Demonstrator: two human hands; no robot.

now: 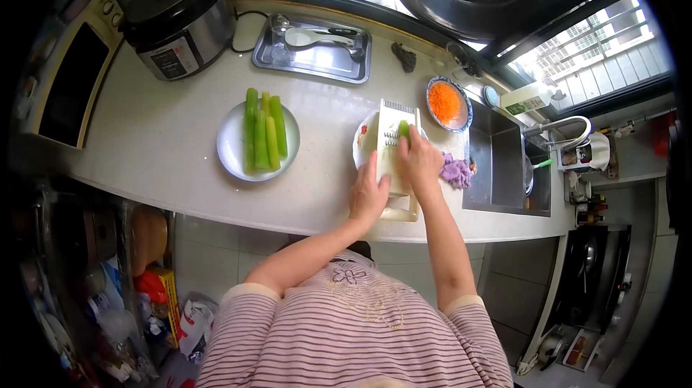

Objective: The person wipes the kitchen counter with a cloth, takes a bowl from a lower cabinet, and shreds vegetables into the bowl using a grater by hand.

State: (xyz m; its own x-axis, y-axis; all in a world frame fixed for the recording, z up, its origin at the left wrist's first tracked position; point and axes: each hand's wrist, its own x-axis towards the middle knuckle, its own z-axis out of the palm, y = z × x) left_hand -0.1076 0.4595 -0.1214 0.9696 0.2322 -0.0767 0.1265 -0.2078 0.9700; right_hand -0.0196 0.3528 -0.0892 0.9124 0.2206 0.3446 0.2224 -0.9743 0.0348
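Observation:
A cream-coloured grater [393, 161] lies across a white plate [360, 144] on the counter. My left hand [369, 193] grips the grater's left edge. On the grater's blades, my right hand [420, 159] is closed on a short green stalk piece [404, 128]. Left of them, several green stalks [261, 132] lie side by side on a round white plate [229, 161]. Orange shreds [445, 103] fill a blue-patterned bowl [462, 124] at the back right. A crumpled purple cloth [457, 171] sits beside my right hand.
A metal tray [267, 64] with utensils is at the back, near a pressure cooker [180, 20] and a microwave [76, 74]. To the right are a sink [497, 164] with a faucet [569, 123] and a bottle [528, 98]. The counter's front edge runs just before me.

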